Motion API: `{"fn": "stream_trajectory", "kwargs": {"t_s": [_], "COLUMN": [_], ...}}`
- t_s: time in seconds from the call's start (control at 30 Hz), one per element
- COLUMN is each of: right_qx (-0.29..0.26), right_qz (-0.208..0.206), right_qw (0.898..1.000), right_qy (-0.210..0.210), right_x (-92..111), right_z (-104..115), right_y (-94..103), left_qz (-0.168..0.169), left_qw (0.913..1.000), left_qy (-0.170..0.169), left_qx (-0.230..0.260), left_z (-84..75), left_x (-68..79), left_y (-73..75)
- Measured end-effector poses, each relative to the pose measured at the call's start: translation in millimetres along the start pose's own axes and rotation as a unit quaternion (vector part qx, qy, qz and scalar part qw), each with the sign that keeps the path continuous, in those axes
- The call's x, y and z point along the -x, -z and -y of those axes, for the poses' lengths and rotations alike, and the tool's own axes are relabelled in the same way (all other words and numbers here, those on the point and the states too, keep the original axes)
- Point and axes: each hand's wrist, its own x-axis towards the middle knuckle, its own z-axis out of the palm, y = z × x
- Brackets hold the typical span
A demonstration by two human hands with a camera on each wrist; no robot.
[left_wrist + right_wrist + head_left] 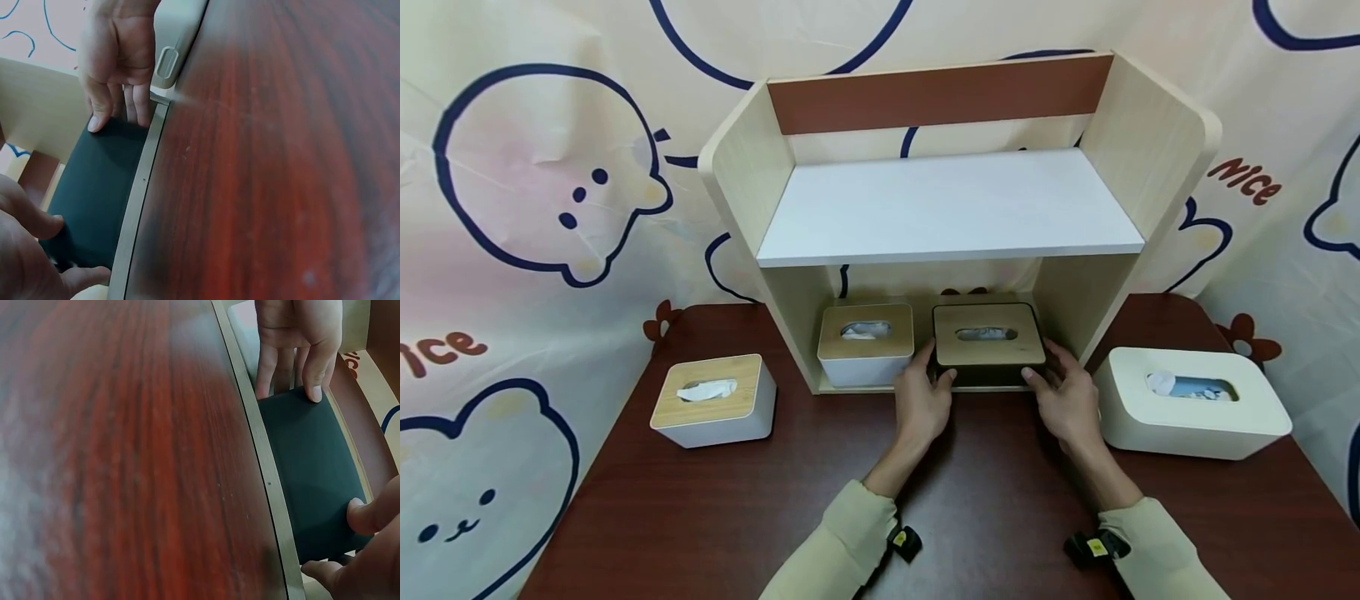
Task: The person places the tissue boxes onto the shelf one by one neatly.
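A black tissue box (986,357) with a wooden lid sits in the lower compartment of the shelf unit (951,208), towards its right side. My left hand (922,400) grips the box's left end, thumb against the front face. At the opposite end, my right hand (1070,404) holds it the same way. Both wrist views show the dark front (100,187) standing just behind the compartment's front edge (270,481). Beside my left fingers, in the same compartment, stands a white tissue box (865,371) with a wooden lid. The fingertips at the box's ends are partly hidden.
Left of the shelf, another white tissue box (715,408) with a wooden lid rests on the dark wooden table (992,517). A larger all-white tissue box (1187,417) stands close by my right hand. Above is the white upper shelf board (951,204); a printed curtain (550,333) hangs behind.
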Motion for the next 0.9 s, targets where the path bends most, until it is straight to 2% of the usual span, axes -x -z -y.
{"fn": "stream_trajectory", "kwargs": {"t_s": [0.57, 0.9], "right_qx": [-0.019, 0.012], "right_qz": [0.016, 0.027], "right_qw": [1.0, 0.999], "right_qy": [0.001, -0.015], "right_x": [-0.3, 1.9], "right_z": [2.6, 7.7], "right_y": [-1.7, 4.7], "left_qz": [0.005, 0.023], "left_qw": [0.9998, 0.9994], "left_qy": [-0.018, -0.022], "left_qx": [-0.011, -0.014], "left_z": [2.2, -3.1], "left_x": [-1.8, 0.0], "left_y": [1.5, 4.3]}}
